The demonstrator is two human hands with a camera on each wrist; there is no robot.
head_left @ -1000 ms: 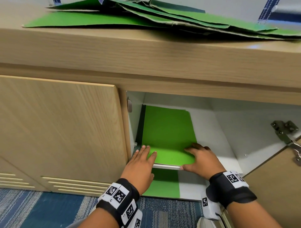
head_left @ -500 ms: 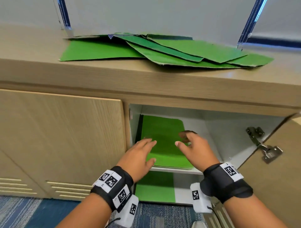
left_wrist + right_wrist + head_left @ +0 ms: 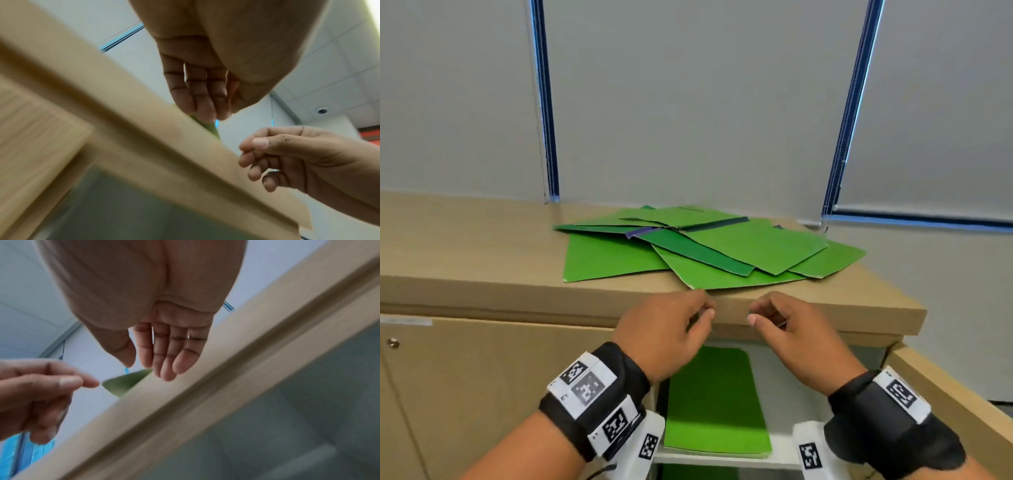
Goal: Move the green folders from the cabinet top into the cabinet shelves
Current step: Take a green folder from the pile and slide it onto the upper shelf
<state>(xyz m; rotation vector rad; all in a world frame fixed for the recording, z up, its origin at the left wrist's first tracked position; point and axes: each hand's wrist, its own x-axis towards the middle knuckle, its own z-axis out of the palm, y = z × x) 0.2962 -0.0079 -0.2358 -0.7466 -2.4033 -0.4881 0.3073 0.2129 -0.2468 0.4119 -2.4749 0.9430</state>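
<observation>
Several green folders (image 3: 709, 250) lie in a loose, overlapping pile on the wooden cabinet top (image 3: 482, 246). A green folder stack (image 3: 714, 401) lies flat on the white shelf (image 3: 780, 455) inside the open cabinet. My left hand (image 3: 671, 329) and right hand (image 3: 787, 329) hover side by side in front of the cabinet's front edge, just below the pile's nearest corner. Both hold nothing, with fingers loosely curled. From below, the wrist views show a green folder corner (image 3: 125, 382) poking over the edge, close to the left hand's fingertips (image 3: 205, 113).
The left cabinet door (image 3: 482, 394) is closed. An opened door (image 3: 955, 394) juts out at the right. Grey roller blinds (image 3: 688, 102) hang behind the cabinet. More green (image 3: 698, 474) shows on the lower shelf.
Both hands have left the folder stack on the shelf and risen to the cabinet's front edge. The head view has tilted up toward the pile on top.
</observation>
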